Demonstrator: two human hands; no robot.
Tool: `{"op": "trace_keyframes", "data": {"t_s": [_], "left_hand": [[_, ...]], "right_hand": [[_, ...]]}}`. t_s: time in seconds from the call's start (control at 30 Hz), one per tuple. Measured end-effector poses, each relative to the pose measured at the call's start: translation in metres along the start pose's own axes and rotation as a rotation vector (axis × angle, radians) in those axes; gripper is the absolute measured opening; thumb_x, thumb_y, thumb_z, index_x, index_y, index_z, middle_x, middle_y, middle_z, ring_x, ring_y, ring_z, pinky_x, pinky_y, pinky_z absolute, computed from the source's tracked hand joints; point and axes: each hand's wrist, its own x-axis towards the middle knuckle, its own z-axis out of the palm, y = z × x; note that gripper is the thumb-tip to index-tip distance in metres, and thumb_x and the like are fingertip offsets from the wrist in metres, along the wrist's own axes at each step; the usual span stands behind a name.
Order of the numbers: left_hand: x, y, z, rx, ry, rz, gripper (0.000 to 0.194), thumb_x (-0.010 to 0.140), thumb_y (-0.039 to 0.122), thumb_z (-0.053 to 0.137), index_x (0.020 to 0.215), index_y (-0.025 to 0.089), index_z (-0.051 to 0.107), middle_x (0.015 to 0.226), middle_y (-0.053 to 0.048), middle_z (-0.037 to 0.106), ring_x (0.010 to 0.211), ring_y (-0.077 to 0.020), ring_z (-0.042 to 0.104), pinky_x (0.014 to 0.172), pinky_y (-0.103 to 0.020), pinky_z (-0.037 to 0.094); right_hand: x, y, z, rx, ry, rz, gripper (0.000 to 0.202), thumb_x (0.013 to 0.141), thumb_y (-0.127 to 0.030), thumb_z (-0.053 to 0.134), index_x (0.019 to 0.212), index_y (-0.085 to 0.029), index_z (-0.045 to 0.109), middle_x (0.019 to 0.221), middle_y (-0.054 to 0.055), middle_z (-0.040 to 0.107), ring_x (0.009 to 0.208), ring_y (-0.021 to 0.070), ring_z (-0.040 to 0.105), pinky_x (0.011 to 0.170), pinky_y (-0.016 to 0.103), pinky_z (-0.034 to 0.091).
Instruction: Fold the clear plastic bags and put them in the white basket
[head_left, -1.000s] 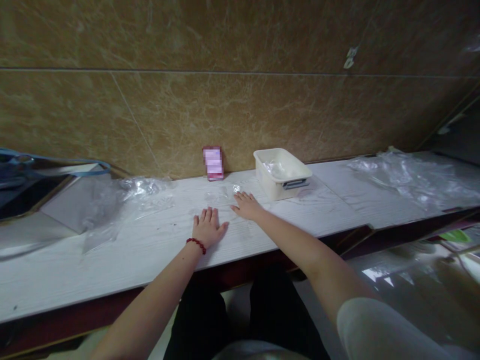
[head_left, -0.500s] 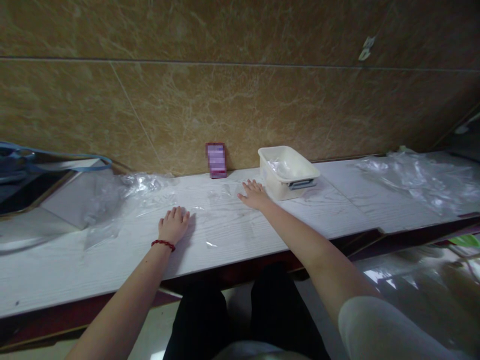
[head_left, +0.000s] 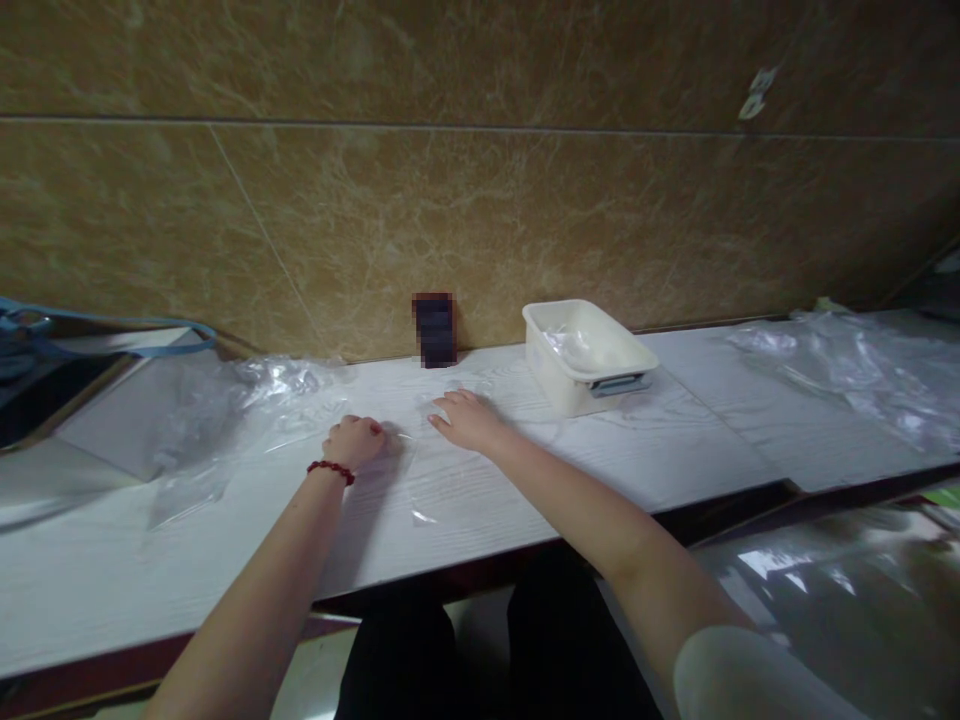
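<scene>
A clear plastic bag (head_left: 442,480) lies flat on the white wood-grain table (head_left: 262,560), between and under my hands. My left hand (head_left: 354,441), with a red bead bracelet at the wrist, is curled at the bag's left edge; its fingers are bent inward, and what they pinch is too small to make out. On the bag's upper part rests my right hand (head_left: 463,420), fingers spread and holding nothing. A cream plastic bin (head_left: 562,385) with a grey handle stands to its right, clear plastic inside.
A dark phone-like object (head_left: 436,330), pixelated, leans on the marbled wall. Crumpled clear plastic (head_left: 281,385) lies at the left beside a white box (head_left: 112,420) with a blue strap. More clear plastic (head_left: 862,365) covers the table's right end.
My right hand has moved left, away from the bin and onto the bag. The fingers of my left hand have curled in. The propped object's front has turned from light to dark.
</scene>
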Motion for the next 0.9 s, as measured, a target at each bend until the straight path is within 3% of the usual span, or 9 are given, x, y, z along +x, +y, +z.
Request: {"op": "trace_keyframes", "data": {"t_s": [0.17,0.33,0.5,0.7,0.9], "left_hand": [[0.021,-0.013,0.004,-0.065,-0.138,0.178,0.028,0.068,0.037,0.042,0.073,0.018,0.062,0.080,-0.009,0.063,0.075,-0.0210,0.057,0.067,-0.030,0.043],[0.025,-0.026,0.011,-0.251,-0.072,0.198,0.048,0.072,0.050,0.037,0.098,0.013,0.052,0.079,-0.007,0.061,0.070,-0.0178,0.056,0.063,-0.027,0.043],[0.021,-0.030,0.008,-0.178,-0.059,0.348,0.043,0.067,0.054,0.045,0.085,0.016,0.055,0.080,-0.008,0.059,0.074,-0.0193,0.054,0.067,-0.029,0.042],[0.025,-0.033,0.008,-0.133,-0.067,0.489,0.026,0.072,0.039,0.043,0.071,0.018,0.057,0.076,-0.007,0.059,0.075,-0.0181,0.053,0.070,-0.028,0.041],[0.023,-0.031,0.008,-0.152,-0.088,0.512,0.021,0.073,0.030,0.039,0.069,0.017,0.055,0.075,-0.007,0.058,0.070,-0.0169,0.052,0.066,-0.027,0.039]], "right_hand": [[-0.002,0.013,0.008,0.042,0.044,0.004,0.036,0.084,-0.039,0.035,0.106,-0.017,0.054,0.111,0.009,0.052,0.110,0.0173,0.039,0.094,0.033,0.026],[-0.004,0.023,0.009,0.145,0.150,0.011,0.030,0.083,-0.035,0.039,0.100,-0.018,0.057,0.104,0.006,0.056,0.102,0.0143,0.044,0.092,0.029,0.028],[0.007,0.040,0.001,0.140,0.173,0.051,0.033,0.083,-0.034,0.039,0.109,-0.017,0.052,0.106,0.006,0.056,0.102,0.0147,0.043,0.091,0.028,0.027],[0.039,0.056,-0.016,-0.094,0.164,0.178,0.049,0.082,-0.035,0.037,0.129,-0.022,0.030,0.107,0.010,0.050,0.100,0.0213,0.040,0.087,0.034,0.027],[0.076,0.051,-0.023,-0.328,0.135,0.350,0.060,0.083,-0.030,0.035,0.133,-0.034,0.002,0.109,0.010,0.042,0.098,0.0238,0.035,0.081,0.038,0.026]]}}
